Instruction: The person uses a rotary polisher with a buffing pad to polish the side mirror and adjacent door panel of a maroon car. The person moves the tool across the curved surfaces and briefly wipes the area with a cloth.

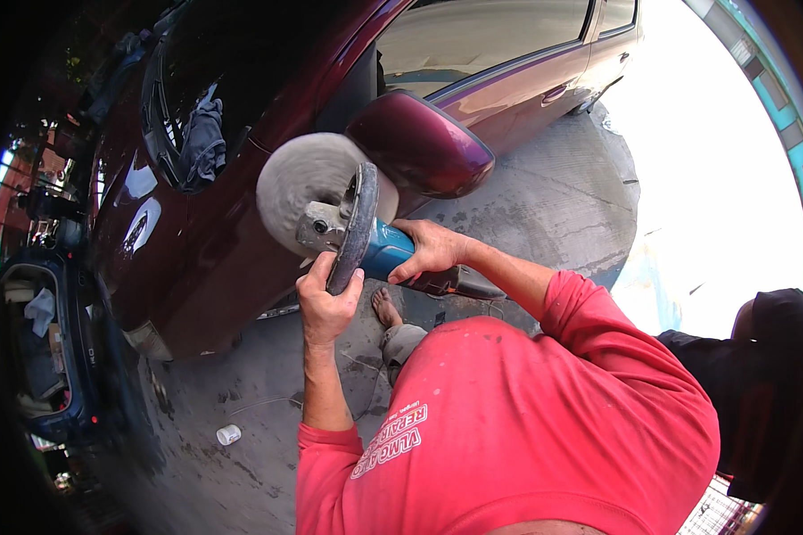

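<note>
I hold a blue and grey car polisher [386,250] in both hands. Its round whitish pad [299,183] looks blurred and lies against the front side panel of a dark red car [214,259], just below the side mirror [424,147]. My left hand [326,303] is closed round the polisher's black hoop handle [358,227] near its lower end. Around the blue body, close behind the hoop, my right hand [432,250] is wrapped. The pad's edge is close to the mirror; whether they touch, I cannot tell.
A grey cloth [203,138] lies at the windshield's base. On the concrete floor [267,455] a small white container [229,434] lies near a thin cord. A dark blue vehicle [49,348] stands at the left. A person in dark clothes [758,383] is at the right.
</note>
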Tool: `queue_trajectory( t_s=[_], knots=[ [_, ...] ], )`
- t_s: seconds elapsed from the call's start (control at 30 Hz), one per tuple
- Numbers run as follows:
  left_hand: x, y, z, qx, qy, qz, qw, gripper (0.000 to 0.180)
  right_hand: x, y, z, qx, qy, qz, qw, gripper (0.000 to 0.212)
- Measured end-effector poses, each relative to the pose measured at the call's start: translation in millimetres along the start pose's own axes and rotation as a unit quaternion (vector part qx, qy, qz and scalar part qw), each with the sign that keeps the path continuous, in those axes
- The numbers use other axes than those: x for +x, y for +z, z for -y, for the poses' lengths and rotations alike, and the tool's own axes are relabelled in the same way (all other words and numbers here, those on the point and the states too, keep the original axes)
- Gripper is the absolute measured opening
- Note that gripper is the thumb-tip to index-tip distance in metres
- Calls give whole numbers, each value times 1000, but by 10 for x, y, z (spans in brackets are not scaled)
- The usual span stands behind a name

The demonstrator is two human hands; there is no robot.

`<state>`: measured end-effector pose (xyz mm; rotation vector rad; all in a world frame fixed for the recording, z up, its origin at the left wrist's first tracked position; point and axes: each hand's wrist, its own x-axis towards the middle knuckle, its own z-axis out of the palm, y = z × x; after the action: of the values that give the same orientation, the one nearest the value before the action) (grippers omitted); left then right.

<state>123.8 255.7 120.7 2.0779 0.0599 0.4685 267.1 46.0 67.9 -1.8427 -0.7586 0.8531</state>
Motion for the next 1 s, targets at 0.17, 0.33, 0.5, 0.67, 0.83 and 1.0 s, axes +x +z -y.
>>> queue_trajectory(
  t_s=[0.17, 0.33, 0.5, 0.67, 0.83, 1.0],
  knots=[
    [-457, 473, 21, -47, -44, 31, 997, 16, -534, -30, -374, -31, 34, 12, 999, 95],
    [-938, 1040, -10, -32, 48, 70, 996, 19, -1268, 2, -838, -82, 54, -22, 995, 94],
    [-843, 928, -46, -37, 43, 78, 995, 20, -1198, 35, -822, -68, 44, -16, 997, 97],
    [-422, 380, -18, 0, 21, 53, 998, 17, -557, 107, -367, -21, 49, 16, 998, 98],
    [-76, 80, -54, -4, -50, 70, 996, 19, -181, 57, -170, 1, 25, 30, 999, 110],
    [-419, 529, -164, 25, 1, 84, 996, 23, -573, 150, -420, -155, 37, -67, 985, 122]
  ],
)
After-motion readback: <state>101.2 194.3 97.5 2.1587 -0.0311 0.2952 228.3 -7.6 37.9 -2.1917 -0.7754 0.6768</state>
